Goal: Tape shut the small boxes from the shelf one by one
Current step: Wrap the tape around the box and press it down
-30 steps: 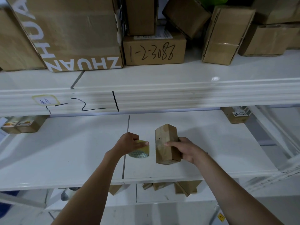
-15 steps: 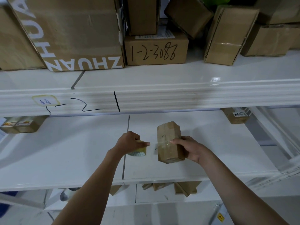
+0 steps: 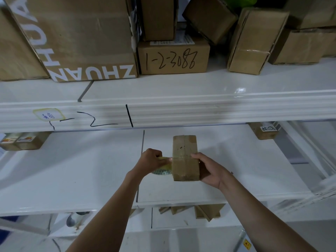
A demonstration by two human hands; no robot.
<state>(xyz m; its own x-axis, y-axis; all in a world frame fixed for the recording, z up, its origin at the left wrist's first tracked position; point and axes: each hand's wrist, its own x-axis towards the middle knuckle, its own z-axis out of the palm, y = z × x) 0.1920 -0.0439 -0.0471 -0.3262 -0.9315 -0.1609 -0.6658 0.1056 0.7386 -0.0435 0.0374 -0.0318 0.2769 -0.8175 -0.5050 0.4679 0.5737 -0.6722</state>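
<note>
Moved: tape roll [image 3: 163, 169] now touches small box [image 3: 185, 158]
Left hand [image 3: 151, 160]: fingers grip roll
Right hand [image 3: 211, 170]: fingers clasp box above shelf [image 3: 72, 171]

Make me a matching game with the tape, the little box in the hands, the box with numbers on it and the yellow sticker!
Things:
1. tape roll
2. small box
3. numbered box
4. yellow sticker

Places:
A. on the upper shelf
B. held by the right hand
C. on the shelf's front edge
D. held by the left hand

Pairs: 1-D, 2-B, 3-A, 4-C
</note>
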